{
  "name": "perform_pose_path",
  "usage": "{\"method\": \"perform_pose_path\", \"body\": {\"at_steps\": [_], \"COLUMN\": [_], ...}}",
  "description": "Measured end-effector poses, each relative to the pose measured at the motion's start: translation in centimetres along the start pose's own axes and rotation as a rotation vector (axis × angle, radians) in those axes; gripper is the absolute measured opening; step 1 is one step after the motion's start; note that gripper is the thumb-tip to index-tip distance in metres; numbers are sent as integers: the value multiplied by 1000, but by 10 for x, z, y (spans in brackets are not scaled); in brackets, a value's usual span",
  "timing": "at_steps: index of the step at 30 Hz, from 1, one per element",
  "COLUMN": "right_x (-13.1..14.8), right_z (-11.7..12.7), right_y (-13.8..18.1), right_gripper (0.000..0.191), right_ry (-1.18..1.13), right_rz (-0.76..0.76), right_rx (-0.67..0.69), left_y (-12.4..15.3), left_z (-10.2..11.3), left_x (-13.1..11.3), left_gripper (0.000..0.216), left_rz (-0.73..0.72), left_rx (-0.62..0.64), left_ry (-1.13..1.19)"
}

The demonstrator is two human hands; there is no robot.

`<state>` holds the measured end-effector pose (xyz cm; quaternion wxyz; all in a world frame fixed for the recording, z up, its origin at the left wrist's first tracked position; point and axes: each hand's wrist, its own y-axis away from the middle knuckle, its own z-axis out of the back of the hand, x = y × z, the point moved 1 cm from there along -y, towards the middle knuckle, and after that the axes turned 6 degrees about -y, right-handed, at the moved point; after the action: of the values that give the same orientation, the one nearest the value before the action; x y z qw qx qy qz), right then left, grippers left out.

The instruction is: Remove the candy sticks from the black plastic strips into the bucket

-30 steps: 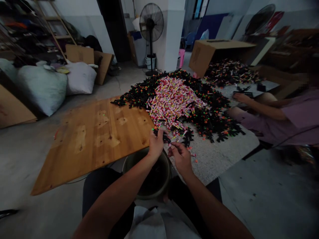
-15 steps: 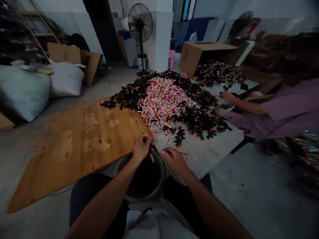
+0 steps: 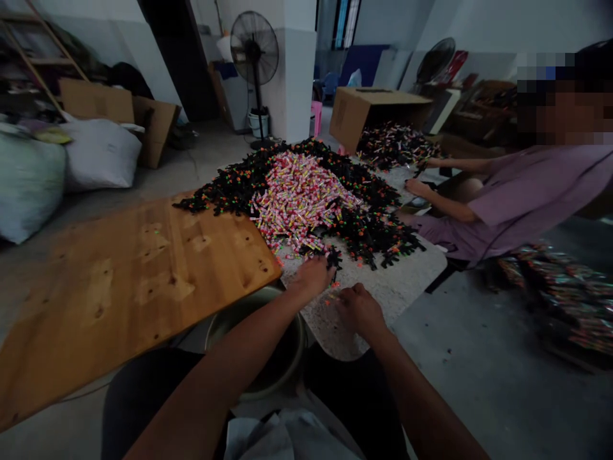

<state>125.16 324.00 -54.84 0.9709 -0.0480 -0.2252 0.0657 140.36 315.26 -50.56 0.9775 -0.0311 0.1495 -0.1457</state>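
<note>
Black pieces point(image 3: 372, 235), jagged, flank slim, glossy pink-and-white tubes point(image 3: 297, 199).

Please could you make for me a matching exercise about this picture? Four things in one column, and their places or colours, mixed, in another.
Column one
1. left hand
2. bucket
3. central mound of small pieces
4. cardboard box

Column two
A. mostly pink and white
B. brown, square-cornered
C. beside black pieces, in front of the mound
D. round rim, dark inside

Pairs: 1-C, 2-D, 3-A, 4-B
</note>
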Motion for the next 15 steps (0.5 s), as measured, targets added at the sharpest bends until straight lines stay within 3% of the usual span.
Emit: {"method": "perform_pose_path", "body": {"at_steps": [4, 7, 11, 15], "right_x": [-5, -13, -20, -13], "right_z": [-3, -2, 1, 2], "right_y": [-4, -11, -25, -38], "right_gripper": [21, 19, 22, 22], "right_ry": [-83, -229, -654, -1189], "right_rz": [25, -42, -173, -241], "right_rx": [29, -34, -209, -229], "left_y": [-30, -32, -22, -10], "left_z": [-19, -16, -3, 7], "left_x": [-11, -5, 12, 25], "left_gripper": [37, 36, 49, 46], "left_rz": [87, 52, -36, -132], "left_rx": [86, 103, 102, 109], "left_ry": [-1, 8, 13, 53]}}
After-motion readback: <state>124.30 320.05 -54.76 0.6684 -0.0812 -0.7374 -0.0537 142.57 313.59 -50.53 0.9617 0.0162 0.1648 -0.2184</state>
